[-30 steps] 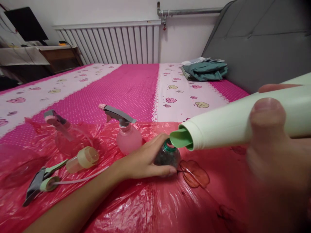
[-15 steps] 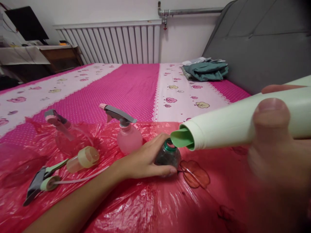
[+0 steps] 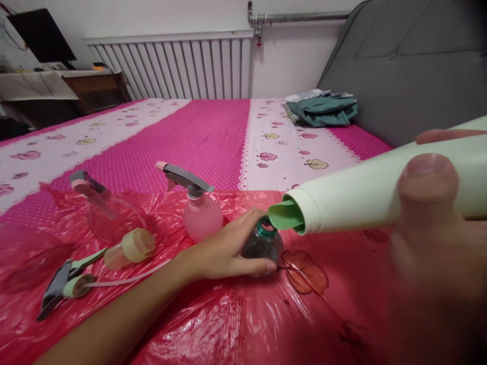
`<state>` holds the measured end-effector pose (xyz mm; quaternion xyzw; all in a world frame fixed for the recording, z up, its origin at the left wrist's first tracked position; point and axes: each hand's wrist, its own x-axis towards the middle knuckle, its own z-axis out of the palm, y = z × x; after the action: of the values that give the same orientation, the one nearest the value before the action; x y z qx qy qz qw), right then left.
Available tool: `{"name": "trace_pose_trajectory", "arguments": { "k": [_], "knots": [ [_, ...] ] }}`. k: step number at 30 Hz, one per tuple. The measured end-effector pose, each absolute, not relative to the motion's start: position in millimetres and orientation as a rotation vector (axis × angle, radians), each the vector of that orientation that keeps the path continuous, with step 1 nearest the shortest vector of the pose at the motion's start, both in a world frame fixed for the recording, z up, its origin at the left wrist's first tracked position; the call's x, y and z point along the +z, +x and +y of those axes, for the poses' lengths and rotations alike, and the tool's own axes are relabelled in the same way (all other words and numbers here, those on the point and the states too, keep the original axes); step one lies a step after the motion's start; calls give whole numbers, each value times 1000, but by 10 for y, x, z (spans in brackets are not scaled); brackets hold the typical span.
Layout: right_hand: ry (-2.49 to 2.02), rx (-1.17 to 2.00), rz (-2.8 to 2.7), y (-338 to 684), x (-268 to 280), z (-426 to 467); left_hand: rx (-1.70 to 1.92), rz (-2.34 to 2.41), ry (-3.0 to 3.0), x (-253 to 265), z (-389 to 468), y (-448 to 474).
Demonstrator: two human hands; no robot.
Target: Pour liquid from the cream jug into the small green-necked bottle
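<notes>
My left hand (image 3: 238,251) is wrapped round a small dark green, see-through bottle (image 3: 262,248) with an open neck, standing on red plastic sheeting (image 3: 213,314). My right hand (image 3: 433,233), partly blurred, grips a large pale green bottle (image 3: 353,187) tilted nearly level. Its green spout (image 3: 285,215) lies just over the small bottle's neck; whether they touch, and any liquid flowing, I cannot make out. Left of my left hand stands a pink spray bottle (image 3: 203,218) with a grey trigger top. A loose spray head (image 3: 63,286) with a thin tube and a pale green cap (image 3: 139,245) lie nearer.
A second pink spray bottle (image 3: 110,218) is at the left on the sheeting. Beneath spreads a pink patterned bedsheet (image 3: 213,137). Folded clothes (image 3: 321,109) lie by the grey headboard (image 3: 411,71). Beyond the bed are a radiator (image 3: 175,68) and a desk with a monitor (image 3: 41,38).
Almost nothing differs. The pale green bottle and my right hand have shifted very slightly; my left hand stays on the small bottle.
</notes>
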<state>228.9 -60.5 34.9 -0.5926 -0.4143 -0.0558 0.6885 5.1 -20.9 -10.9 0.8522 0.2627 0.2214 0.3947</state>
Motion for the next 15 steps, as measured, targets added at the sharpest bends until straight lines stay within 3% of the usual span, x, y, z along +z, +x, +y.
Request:
{"name": "trace_pose_trajectory", "arguments": {
  "k": [15],
  "knots": [
    [-1276, -122, -942, 2275, 377, -592, 552, 682, 2156, -109, -212, 53]
  ]
}}
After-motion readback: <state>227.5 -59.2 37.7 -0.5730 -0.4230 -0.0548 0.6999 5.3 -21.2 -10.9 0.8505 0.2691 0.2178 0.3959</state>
